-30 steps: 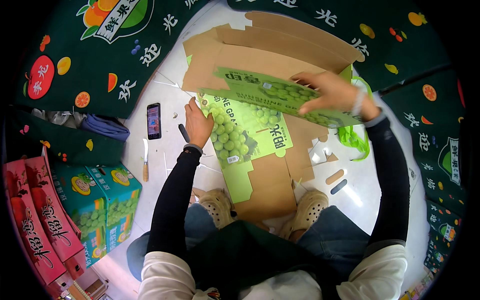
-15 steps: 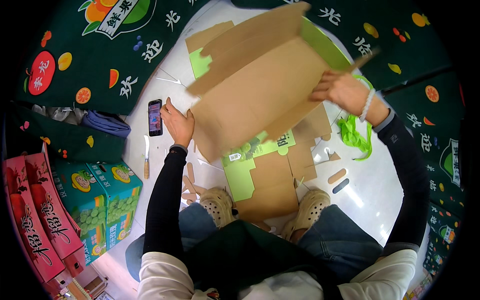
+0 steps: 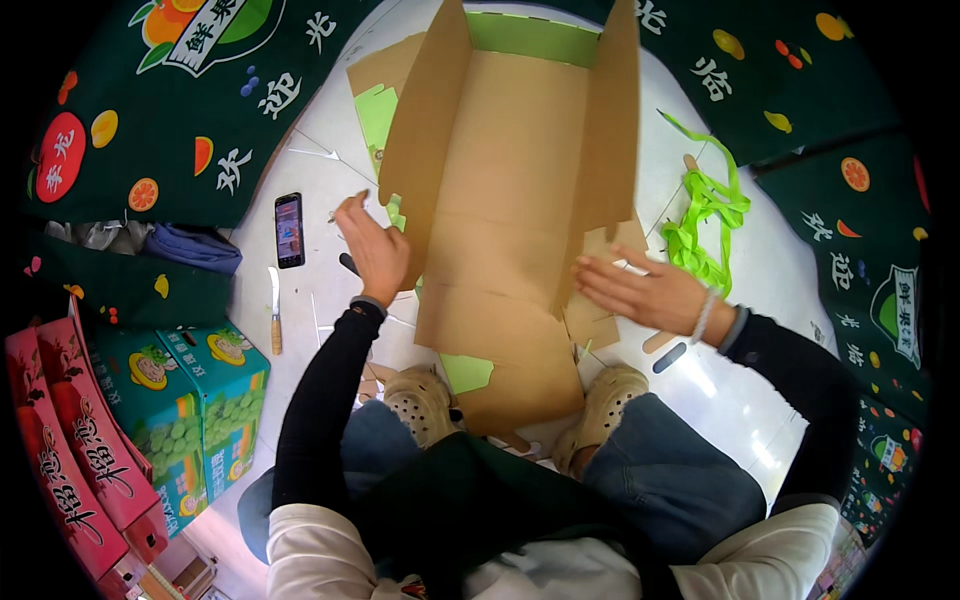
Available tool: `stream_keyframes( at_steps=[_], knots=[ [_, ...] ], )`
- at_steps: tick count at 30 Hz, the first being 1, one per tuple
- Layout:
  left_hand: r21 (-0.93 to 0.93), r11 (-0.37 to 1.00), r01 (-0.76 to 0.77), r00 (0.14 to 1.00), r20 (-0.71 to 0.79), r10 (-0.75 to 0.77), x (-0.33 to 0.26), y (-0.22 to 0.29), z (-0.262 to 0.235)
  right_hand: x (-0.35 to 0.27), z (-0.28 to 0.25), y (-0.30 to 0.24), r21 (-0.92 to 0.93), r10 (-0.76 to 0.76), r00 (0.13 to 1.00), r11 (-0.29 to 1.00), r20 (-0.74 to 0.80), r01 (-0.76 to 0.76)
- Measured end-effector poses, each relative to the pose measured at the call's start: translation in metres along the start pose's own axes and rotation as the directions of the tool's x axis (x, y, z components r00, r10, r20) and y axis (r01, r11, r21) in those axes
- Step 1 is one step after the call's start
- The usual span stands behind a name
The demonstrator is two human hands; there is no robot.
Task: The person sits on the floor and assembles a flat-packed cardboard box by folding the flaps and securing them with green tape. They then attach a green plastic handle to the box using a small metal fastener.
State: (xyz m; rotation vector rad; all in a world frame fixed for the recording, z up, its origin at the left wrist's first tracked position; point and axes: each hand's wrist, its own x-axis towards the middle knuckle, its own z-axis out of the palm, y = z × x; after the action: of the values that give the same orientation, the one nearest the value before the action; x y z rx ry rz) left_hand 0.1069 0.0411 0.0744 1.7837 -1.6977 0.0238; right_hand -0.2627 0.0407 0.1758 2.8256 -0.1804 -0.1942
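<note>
A long brown cardboard box (image 3: 515, 170) lies in front of me, its plain inside facing up. Both long sides and the green far end stand upright, while the near end is flat. My left hand (image 3: 374, 246), fingers spread, is at the outer face of the left side; whether it touches is unclear. On the right, my right hand (image 3: 645, 292) is stretched out flat beside the near end of the right side, with nothing in it. Beneath the box, more flattened cardboard (image 3: 525, 385) with light green printed parts reaches toward my feet.
Left of the box lie a phone (image 3: 288, 231) and a knife with a wooden handle (image 3: 275, 312). A heap of bright green ribbon (image 3: 705, 220) is at the right. Teal cartons (image 3: 205, 400) and red boxes (image 3: 75, 440) stand at the left. Dark green printed cloths hang around the floor area.
The box has turned from slanted to lengthwise away from me and settled down, its long sides upright. My right hand has come off the box and moved lower.
</note>
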Motion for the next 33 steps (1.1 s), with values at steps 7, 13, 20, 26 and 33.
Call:
stream_keyframes(
  at_steps=[7,13,20,26,33],
  knots=[
    [0.102,0.943,-0.316,0.888,0.383,0.255,0.035,-0.013,-0.050,0.057,0.100,-0.059,0.087,0.214,0.947,0.967,0.240,-0.241],
    [-0.174,0.263,-0.949,0.098,0.629,0.771,0.021,-0.021,-0.053,0.069,0.116,-0.040,0.174,0.152,0.933,0.960,0.326,-0.218],
    [-0.038,0.091,-0.995,0.021,0.824,0.567,-0.040,-0.043,-0.001,0.069,0.128,-0.019,0.361,0.415,0.883,0.807,0.217,-0.468],
    [-0.128,0.013,-0.992,-0.102,0.845,0.525,-0.055,-0.031,0.011,0.082,0.143,-0.022,0.420,0.505,0.828,0.715,0.244,-0.559],
    [-0.003,-0.060,-0.998,-0.025,0.926,0.377,-0.062,-0.031,0.014,0.083,0.144,-0.026,0.433,0.519,0.826,0.707,0.218,-0.559]
  ],
)
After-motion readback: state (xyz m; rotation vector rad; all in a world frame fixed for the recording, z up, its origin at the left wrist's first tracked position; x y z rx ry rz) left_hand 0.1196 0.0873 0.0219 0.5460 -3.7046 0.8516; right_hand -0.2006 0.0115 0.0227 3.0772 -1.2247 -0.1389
